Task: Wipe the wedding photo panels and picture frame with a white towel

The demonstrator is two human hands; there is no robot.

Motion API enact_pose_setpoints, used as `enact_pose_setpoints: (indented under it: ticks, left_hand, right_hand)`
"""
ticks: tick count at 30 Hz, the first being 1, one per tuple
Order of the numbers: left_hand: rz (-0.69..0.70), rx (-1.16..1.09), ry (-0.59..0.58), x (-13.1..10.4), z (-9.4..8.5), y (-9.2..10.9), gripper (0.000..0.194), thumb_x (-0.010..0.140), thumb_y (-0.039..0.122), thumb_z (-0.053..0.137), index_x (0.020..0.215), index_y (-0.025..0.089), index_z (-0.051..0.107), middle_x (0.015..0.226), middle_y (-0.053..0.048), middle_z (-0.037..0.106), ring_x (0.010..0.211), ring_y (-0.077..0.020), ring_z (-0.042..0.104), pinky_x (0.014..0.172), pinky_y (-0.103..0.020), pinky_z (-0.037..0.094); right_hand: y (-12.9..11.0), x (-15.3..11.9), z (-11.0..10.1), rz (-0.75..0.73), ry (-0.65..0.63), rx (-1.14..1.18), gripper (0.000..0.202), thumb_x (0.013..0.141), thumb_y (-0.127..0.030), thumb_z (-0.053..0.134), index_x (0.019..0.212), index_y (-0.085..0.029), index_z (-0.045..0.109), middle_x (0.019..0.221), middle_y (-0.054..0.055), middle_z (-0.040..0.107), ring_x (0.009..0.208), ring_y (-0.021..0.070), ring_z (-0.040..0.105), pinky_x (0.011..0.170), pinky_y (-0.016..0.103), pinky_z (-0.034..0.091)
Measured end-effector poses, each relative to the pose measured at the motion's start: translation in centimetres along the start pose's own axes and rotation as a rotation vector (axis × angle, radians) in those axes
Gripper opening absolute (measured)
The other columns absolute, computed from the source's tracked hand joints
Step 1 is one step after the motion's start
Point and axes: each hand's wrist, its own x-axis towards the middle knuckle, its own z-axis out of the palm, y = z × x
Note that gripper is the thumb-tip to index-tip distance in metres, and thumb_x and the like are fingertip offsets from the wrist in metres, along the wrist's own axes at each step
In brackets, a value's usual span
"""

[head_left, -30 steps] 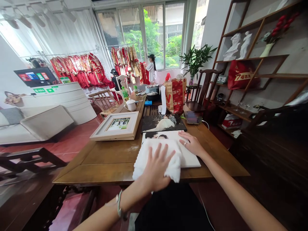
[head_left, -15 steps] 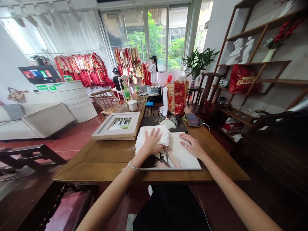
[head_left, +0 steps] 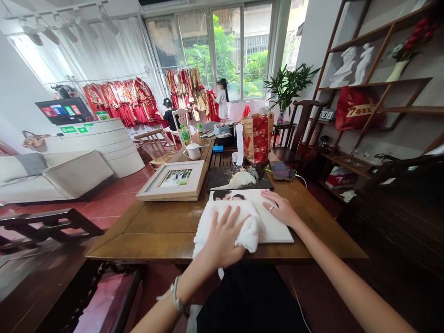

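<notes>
My left hand [head_left: 225, 237] lies with fingers spread on a folded white towel [head_left: 208, 226], the thumb beside a bunched part of it. The towel covers the lower left of a photo panel [head_left: 272, 229] with a white edge and slightly overhangs the table's front edge. Two heads in the panel's picture show above the towel. My right hand [head_left: 280, 209], with a ring on one finger, rests open and flat on the panel's right side. Just behind lies a dark photo panel [head_left: 222, 178] picturing a white gown.
A framed photo [head_left: 175, 178] lies on the left of the wooden table [head_left: 138, 236]. Behind are a white lidded cup [head_left: 192, 151], a red-and-tan paper bag [head_left: 256, 138] and a phone [head_left: 282, 171] with a cable. Two people are near the far clothes racks.
My left hand has drawn the towel toward me and slightly right, uncovering the top of the panel's picture. My right hand stays on the panel. The view has shifted slightly.
</notes>
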Motion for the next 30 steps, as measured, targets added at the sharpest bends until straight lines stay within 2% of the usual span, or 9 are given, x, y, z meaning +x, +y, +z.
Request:
enact_pose_setpoints:
  ticks: [3,6,9,12,18,21,24,30]
  left_hand:
    - [-0.042,0.039,-0.014,3.9,-0.2,-2.4,0.062,0.080,0.037,0.046,0.138,0.026,0.031,0.149,-0.005,0.019,0.135,-0.0310,0.013,0.104,-0.057,0.015]
    - [-0.129,0.084,0.028,7.3,0.0,-4.4,0.056,0.083,0.039,0.044,0.136,0.025,0.035,0.147,-0.007,0.023,0.134,-0.0310,0.016,0.103,-0.058,0.016]
    - [-0.161,0.094,0.059,8.1,0.4,-5.1,0.055,0.084,0.038,0.042,0.136,0.023,0.035,0.147,-0.009,0.022,0.134,-0.0313,0.016,0.103,-0.058,0.015]
    - [-0.135,0.091,0.069,6.0,0.6,-4.6,0.058,0.081,0.035,0.045,0.137,0.023,0.034,0.148,-0.008,0.020,0.135,-0.0310,0.013,0.104,-0.057,0.015]
    - [-0.057,0.037,0.001,-1.7,-0.3,-1.0,0.080,0.067,0.024,0.050,0.142,0.027,0.021,0.150,-0.004,0.010,0.136,-0.0304,0.002,0.106,-0.056,0.007]
    - [-0.040,0.018,-0.037,-3.0,-0.7,0.0,0.084,0.066,0.024,0.051,0.142,0.030,0.017,0.151,-0.003,0.009,0.136,-0.0313,0.002,0.105,-0.057,0.008]
    - [-0.055,0.033,-0.038,-1.1,-0.6,-0.7,0.077,0.071,0.028,0.051,0.141,0.030,0.021,0.150,-0.005,0.015,0.135,-0.0320,0.009,0.103,-0.057,0.014]
    - [-0.159,0.137,0.035,7.2,0.0,-5.0,0.058,0.081,0.040,0.046,0.136,0.025,0.034,0.146,-0.010,0.024,0.132,-0.0338,0.020,0.099,-0.059,0.022]
  right_hand:
    - [-0.1,0.0,-0.1,-0.003,-0.006,-0.004,0.034,0.078,-0.029,0.055,0.109,-0.019,0.065,0.119,0.011,0.062,0.119,0.0257,0.050,0.104,0.046,0.036]
    - [0.0,0.0,-0.2,-0.004,-0.012,0.000,0.034,0.078,-0.028,0.055,0.109,-0.019,0.064,0.119,0.010,0.062,0.118,0.0254,0.051,0.104,0.046,0.037]
    - [0.1,-0.1,-0.1,-0.004,-0.003,0.008,0.033,0.078,-0.028,0.055,0.109,-0.021,0.064,0.119,0.009,0.062,0.118,0.0248,0.051,0.103,0.045,0.037]
    - [0.2,-0.1,0.0,-0.006,0.004,0.013,0.033,0.078,-0.027,0.055,0.109,-0.021,0.065,0.119,0.009,0.062,0.118,0.0249,0.051,0.103,0.045,0.037]
    - [0.3,0.0,0.2,0.009,-0.009,0.001,0.033,0.078,-0.027,0.055,0.108,-0.018,0.065,0.121,0.011,0.060,0.119,0.0253,0.050,0.104,0.046,0.036]
    - [0.5,0.0,0.2,-0.003,-0.004,-0.002,0.033,0.077,-0.026,0.055,0.108,-0.019,0.065,0.121,0.011,0.060,0.119,0.0249,0.050,0.104,0.045,0.036]
    - [0.6,-0.1,0.0,-0.012,0.003,0.001,0.033,0.077,-0.027,0.055,0.109,-0.020,0.064,0.121,0.010,0.061,0.119,0.0246,0.050,0.104,0.045,0.036]
    - [0.1,0.0,-0.2,0.000,-0.025,0.001,0.035,0.078,-0.027,0.054,0.111,-0.020,0.063,0.122,0.010,0.060,0.122,0.0245,0.048,0.105,0.045,0.034]
